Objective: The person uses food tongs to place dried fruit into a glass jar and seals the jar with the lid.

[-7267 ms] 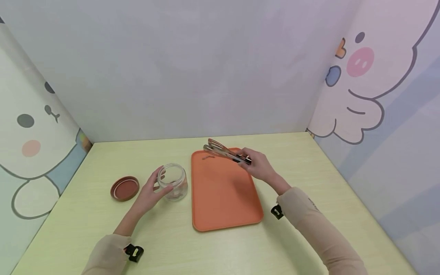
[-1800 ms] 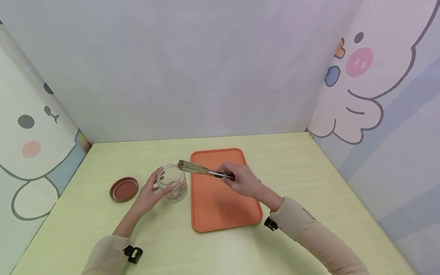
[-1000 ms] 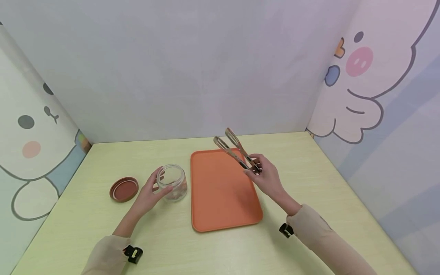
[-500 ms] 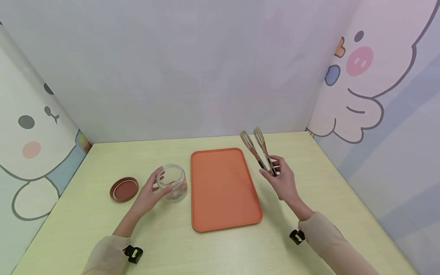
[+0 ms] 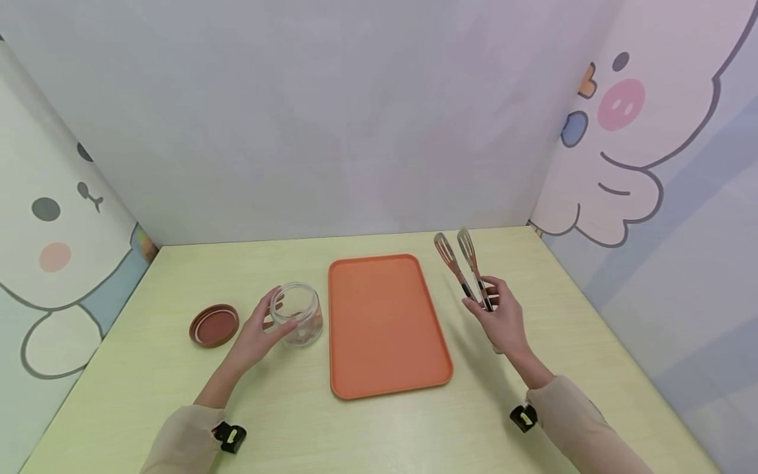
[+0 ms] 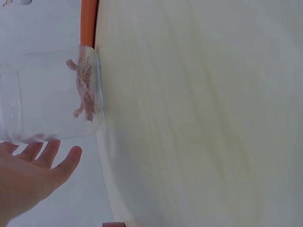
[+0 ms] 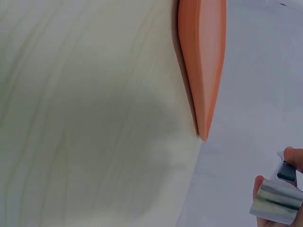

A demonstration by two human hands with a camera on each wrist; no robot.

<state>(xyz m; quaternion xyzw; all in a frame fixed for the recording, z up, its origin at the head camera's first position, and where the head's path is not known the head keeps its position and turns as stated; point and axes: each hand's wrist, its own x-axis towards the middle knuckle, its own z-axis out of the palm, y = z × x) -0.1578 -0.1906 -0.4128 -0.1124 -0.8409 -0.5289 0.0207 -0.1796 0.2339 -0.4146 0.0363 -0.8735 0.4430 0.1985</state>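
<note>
My left hand [image 5: 258,334] holds a clear glass jar [image 5: 309,327] upright on the table, thumb on the near side and fingers round the far side. Several reddish-brown, twig-like strips [image 6: 85,90] lie at the jar's bottom in the left wrist view. Over the table, right of the orange tray [image 5: 387,329], my right hand [image 5: 500,319] grips metal tongs [image 5: 464,266] with black bands. The tongs' two slotted arms stand apart with nothing between them, pointing to the back. In the right wrist view only their handle end [image 7: 277,202] shows, by the fingers.
A reddish-brown round lid [image 5: 214,326] lies on the pale wooden table [image 5: 379,434], left of the left hand. Nothing lies on the tray. A grey-white backdrop [image 5: 331,131] rises behind the table, with cartoon-printed panels [image 5: 628,164] at both sides.
A small strip at the tray's far left is gone from there. The tongs were closed at the jar's rim, then spread and moved right, past the tray. The left hand and jar stayed put.
</note>
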